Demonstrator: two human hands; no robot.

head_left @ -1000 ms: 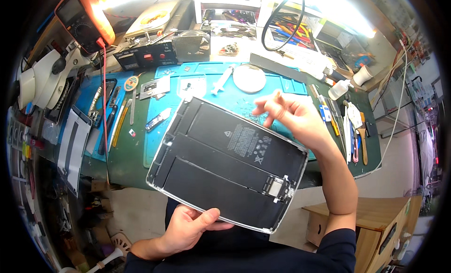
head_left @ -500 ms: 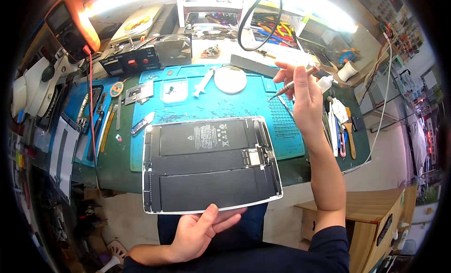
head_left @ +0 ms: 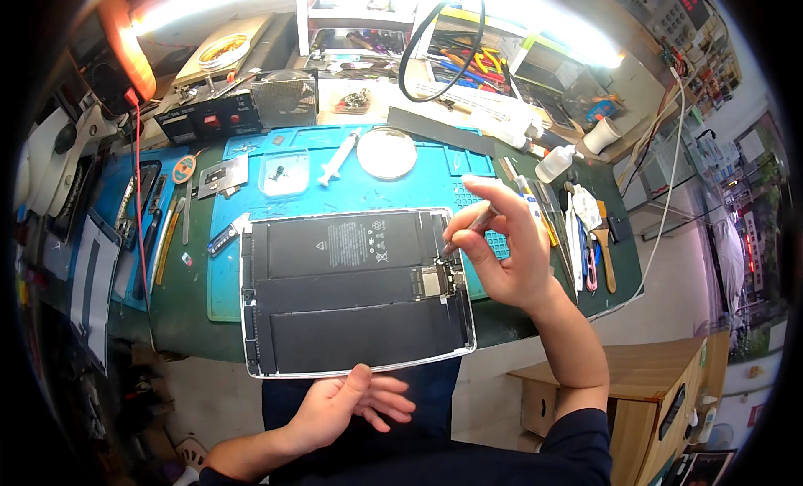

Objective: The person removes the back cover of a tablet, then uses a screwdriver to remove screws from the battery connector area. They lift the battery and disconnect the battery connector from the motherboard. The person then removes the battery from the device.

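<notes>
An opened tablet point(head_left: 351, 327) with black battery cells and a silver rim lies over the front of the blue mat point(head_left: 226, 293) and bench edge. My left hand point(head_left: 343, 402) is at its near rim, thumb touching it and other fingers spread beneath. My right hand point(head_left: 519, 252) grips a slim pen-like tool point(head_left: 478, 222), whose lower end is over the tablet's right side near a small board point(head_left: 436, 282); the exact tip is hard to make out. Behind the tablet are a round white dish point(head_left: 386, 151), a syringe point(head_left: 338, 158) and a clear plastic tray point(head_left: 283, 171).
A power supply unit point(head_left: 203, 114) and multimeter point(head_left: 109, 55) stand at back left. Phone parts point(head_left: 138, 210) lie on the left. Brushes and hand tools point(head_left: 606, 252), a bottle point(head_left: 555, 163) and a dangling white cable point(head_left: 661, 235) are at right. A wooden cabinet point(head_left: 644, 377) stands lower right.
The tablet went from raised and tilted to level on the bench's front. My right hand took up the slim tool, then lowered it to the tablet's right side. My left fingers spread.
</notes>
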